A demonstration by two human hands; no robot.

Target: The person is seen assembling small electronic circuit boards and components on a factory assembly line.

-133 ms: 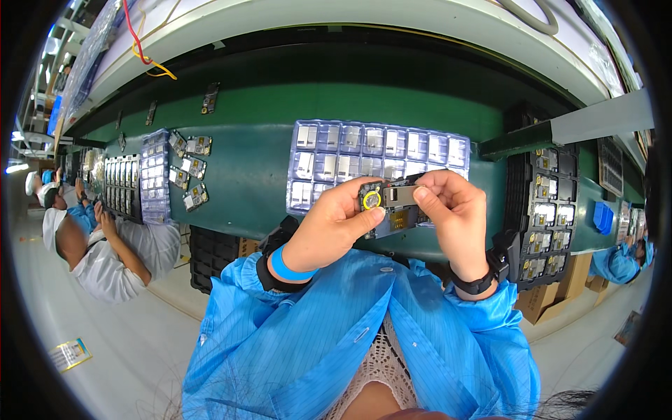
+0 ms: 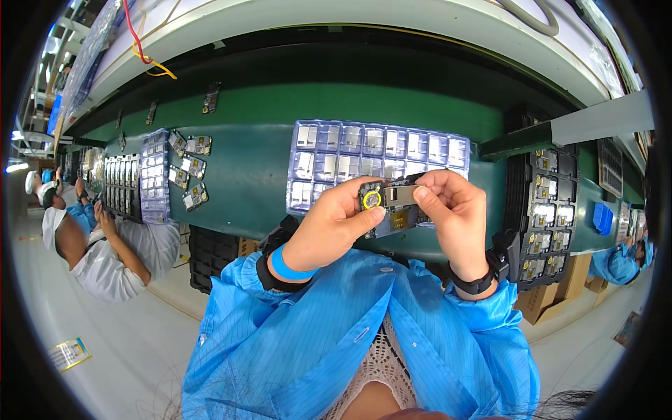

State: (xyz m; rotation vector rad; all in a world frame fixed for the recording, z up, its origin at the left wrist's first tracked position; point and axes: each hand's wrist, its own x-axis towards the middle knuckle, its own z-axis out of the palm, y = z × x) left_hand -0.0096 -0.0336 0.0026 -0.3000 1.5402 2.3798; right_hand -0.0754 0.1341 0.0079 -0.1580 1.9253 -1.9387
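Observation:
My left hand (image 2: pixel 336 220) grips a small circuit board (image 2: pixel 399 221) by its left end, the thumb beside a round yellow-rimmed part. Between thumb and fingers of my right hand (image 2: pixel 455 208) is the right end of a flat silver metal shield cover (image 2: pixel 400 195), which lies over the upper part of the board; whether it is seated or just held against it I cannot tell. Right behind the hands, a clear plastic tray (image 2: pixel 298 162) holds silver covers in its compartments.
Several loose circuit boards (image 2: pixel 194 166) lie left on the green bench (image 2: pixel 241 175). A stack of black trays (image 2: pixel 516 210) with boards stands at right, near a blue bin (image 2: pixel 602 218) and a metal bar (image 2: pixel 595 119). A shelf edge (image 2: pixel 336 19) spans the back. Co-workers (image 2: pixel 112 252) sit at left.

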